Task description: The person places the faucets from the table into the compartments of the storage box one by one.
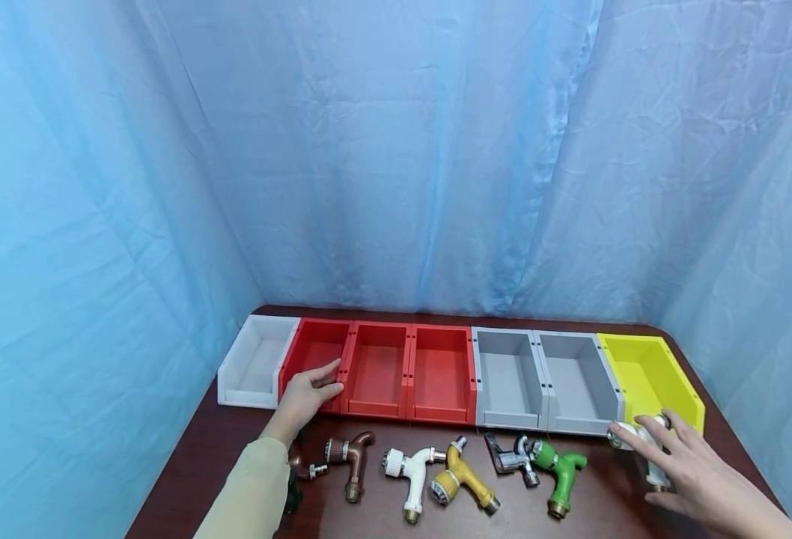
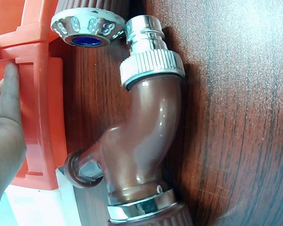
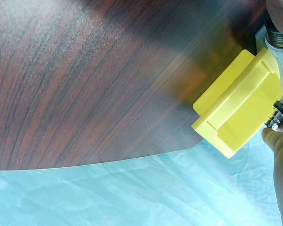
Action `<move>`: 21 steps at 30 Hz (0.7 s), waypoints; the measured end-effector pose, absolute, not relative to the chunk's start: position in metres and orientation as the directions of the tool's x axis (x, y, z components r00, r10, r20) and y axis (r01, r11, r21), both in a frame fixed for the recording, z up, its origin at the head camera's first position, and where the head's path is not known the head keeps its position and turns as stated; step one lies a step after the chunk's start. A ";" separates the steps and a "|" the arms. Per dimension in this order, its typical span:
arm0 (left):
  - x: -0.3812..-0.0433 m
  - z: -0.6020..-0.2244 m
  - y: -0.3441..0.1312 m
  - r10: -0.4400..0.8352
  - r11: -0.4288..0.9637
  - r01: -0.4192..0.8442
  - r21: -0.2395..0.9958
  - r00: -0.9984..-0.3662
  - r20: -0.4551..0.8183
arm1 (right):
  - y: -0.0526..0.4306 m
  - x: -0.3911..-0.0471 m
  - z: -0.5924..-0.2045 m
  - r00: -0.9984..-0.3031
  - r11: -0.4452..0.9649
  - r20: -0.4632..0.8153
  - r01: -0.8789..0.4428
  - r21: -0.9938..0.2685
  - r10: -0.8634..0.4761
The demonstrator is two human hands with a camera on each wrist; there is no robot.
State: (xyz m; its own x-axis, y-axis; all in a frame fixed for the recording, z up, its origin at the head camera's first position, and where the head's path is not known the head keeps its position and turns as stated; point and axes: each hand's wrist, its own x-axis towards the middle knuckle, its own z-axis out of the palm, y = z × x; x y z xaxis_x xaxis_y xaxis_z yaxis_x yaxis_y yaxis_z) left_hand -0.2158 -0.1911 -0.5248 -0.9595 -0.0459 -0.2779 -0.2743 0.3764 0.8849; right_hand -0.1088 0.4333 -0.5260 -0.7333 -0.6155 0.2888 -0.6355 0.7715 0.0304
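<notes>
My right hand grips a white faucet at the front edge of the yellow bin. In the right wrist view, the faucet's threaded brass end and a thumb and finger show at the right edge. My left hand reaches over the front of the leftmost red bin, its fingers extended beside the divider to the neighbouring red bin. Nothing shows held in it. Below its wrist lies a brown faucet, partly covered by the sleeve in the head view.
Along the row stand a white bin, another red bin and two grey bins. In front lie another brown faucet, a white one, a yellow one, a chrome one and a green one.
</notes>
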 end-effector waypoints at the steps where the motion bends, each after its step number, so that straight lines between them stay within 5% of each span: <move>1: -0.216 -0.525 -0.191 -0.047 0.378 -0.275 0.884 -0.960 -0.278 | 0.434 -0.110 -0.526 -0.725 0.767 0.297 -0.639 0.047 -0.622; 15: -0.217 -0.527 -0.190 -0.047 0.384 -0.263 0.885 -0.963 -0.266 | 0.452 -0.130 -0.525 -0.630 0.715 0.411 -0.694 0.083 -0.659; 21: -0.215 -0.526 -0.190 -0.051 0.382 -0.264 0.886 -0.963 -0.265 | 0.457 -0.134 -0.526 -0.656 0.741 0.411 -0.668 0.074 -0.633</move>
State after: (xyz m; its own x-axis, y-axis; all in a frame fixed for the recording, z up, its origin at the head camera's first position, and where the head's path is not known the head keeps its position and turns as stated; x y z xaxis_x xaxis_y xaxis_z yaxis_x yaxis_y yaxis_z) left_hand -0.2148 -0.1902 -0.5261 -0.9630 -0.0511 -0.2645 -0.2636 0.3820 0.8858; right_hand -0.1342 0.4573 -0.5256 -0.6563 -0.6328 0.4108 -0.6678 0.7407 0.0739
